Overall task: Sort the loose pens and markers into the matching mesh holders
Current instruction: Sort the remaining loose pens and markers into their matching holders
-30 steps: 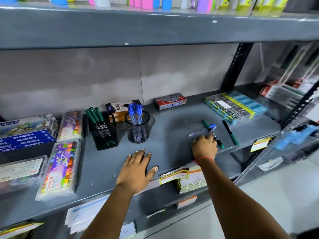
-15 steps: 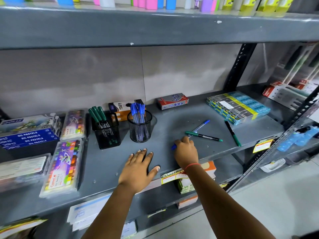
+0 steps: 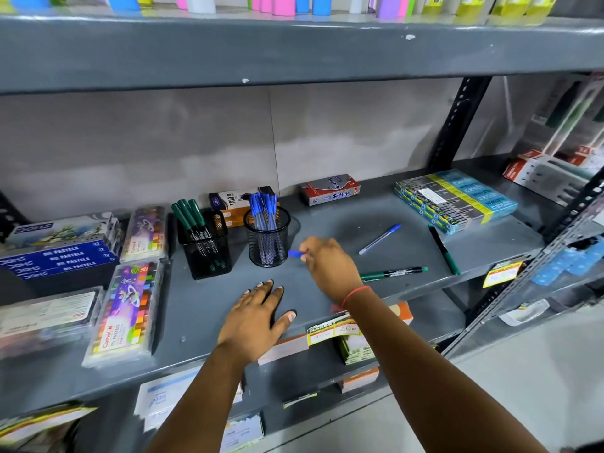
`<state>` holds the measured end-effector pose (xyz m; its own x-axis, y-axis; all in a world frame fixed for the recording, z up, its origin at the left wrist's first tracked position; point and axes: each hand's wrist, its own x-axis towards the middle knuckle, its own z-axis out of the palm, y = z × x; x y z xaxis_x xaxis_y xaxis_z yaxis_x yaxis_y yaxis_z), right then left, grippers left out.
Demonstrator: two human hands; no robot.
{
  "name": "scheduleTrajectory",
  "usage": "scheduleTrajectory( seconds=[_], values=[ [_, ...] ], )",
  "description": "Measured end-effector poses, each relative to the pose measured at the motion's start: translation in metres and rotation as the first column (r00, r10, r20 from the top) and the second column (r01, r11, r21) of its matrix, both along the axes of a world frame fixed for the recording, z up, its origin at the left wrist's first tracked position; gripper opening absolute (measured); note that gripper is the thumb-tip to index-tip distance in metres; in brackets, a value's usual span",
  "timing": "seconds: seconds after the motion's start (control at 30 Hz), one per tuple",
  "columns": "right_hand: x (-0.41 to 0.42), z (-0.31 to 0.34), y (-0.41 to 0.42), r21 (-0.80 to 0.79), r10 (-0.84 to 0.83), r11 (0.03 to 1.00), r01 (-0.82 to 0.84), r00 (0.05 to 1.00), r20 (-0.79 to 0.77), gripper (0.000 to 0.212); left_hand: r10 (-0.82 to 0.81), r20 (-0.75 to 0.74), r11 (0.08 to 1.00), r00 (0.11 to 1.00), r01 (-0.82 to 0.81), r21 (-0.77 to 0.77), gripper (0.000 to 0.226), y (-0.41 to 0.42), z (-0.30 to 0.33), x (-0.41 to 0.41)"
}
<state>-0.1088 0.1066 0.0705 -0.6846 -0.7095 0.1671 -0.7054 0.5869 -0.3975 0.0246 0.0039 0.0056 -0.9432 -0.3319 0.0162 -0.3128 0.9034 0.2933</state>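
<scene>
My right hand (image 3: 330,266) grips a blue-capped pen (image 3: 295,254), only its cap showing, just right of the round mesh holder (image 3: 268,238) full of blue pens. A square mesh holder (image 3: 206,245) to its left holds green markers. My left hand (image 3: 258,317) rests flat and open on the grey shelf (image 3: 327,220). Loose on the shelf lie a blue pen (image 3: 380,238), a green marker (image 3: 394,273) and a second green marker (image 3: 444,250) further right.
Oil pastel boxes (image 3: 127,308) and other packs fill the shelf's left side. Small boxes (image 3: 330,189) stand at the back wall, and a stack of blue-yellow packs (image 3: 457,201) sits back right. An upper shelf hangs overhead; price tags hang at the front edge.
My right hand picked up a blue pen from the loose pile and carried it left toward the round holder. The left hand stayed flat on the shelf.
</scene>
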Motion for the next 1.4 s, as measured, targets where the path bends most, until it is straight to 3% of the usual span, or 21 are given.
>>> scheduleTrajectory(
  seconds=[0.07,0.17,0.27,0.33,0.4,0.57,0.73,0.87,0.97,1.07,1.4],
  values=[
    [0.001,0.016,-0.010,-0.257,-0.063,0.962,0.091,0.991,0.114,0.017,0.027,0.000,1.000,1.000,-0.027,-0.008,0.090,-0.005,0.001,0.007],
    [0.004,0.042,-0.027,-0.608,-0.055,0.756,0.243,0.949,0.311,0.011,0.071,-0.017,0.997,0.997,-0.072,-0.016,0.090,-0.014,0.001,0.018],
    [0.003,0.064,-0.047,-0.740,0.000,0.592,0.318,0.919,0.395,0.007,0.110,-0.018,0.993,0.994,-0.110,-0.032,0.090,-0.021,0.001,0.027],
    [-0.001,0.072,-0.060,-0.756,0.019,0.556,0.346,0.904,0.428,0.012,0.121,-0.020,0.992,0.992,-0.122,-0.025,0.090,-0.023,0.003,0.031],
    [-0.006,0.070,-0.074,-0.716,-0.008,0.597,0.363,0.894,0.447,0.005,0.122,-0.023,0.992,0.992,-0.122,-0.027,0.092,-0.022,0.003,0.031],
    [-0.015,0.044,-0.093,-0.447,-0.128,0.827,0.341,0.889,0.440,0.016,0.126,-0.018,0.991,0.992,-0.127,-0.052,0.090,-0.023,0.001,0.030],
    [-0.021,0.030,-0.065,-0.431,-0.246,0.799,0.420,0.882,0.403,0.021,0.117,-0.030,0.992,0.993,-0.118,-0.039,0.088,-0.023,0.000,0.029],
    [-0.040,0.007,-0.012,-0.120,-0.454,0.865,0.486,0.863,0.221,0.027,0.117,-0.037,0.992,0.992,-0.118,-0.041,0.088,-0.022,-0.001,0.029],
    [-0.047,-0.011,0.027,0.071,-0.571,0.821,0.566,0.815,0.098,0.030,0.114,-0.021,0.993,0.993,-0.115,-0.037,0.089,-0.022,-0.001,0.029],
    [-0.045,-0.023,0.051,0.150,-0.632,0.772,0.618,0.771,0.080,0.032,0.113,-0.029,0.993,0.993,-0.114,-0.033,0.088,-0.022,-0.002,0.028],
    [-0.025,-0.030,0.040,0.316,-0.389,0.869,0.381,0.920,-0.039,0.033,0.112,-0.027,0.993,0.993,-0.112,-0.022,0.089,-0.023,-0.001,0.029]
  ],
)
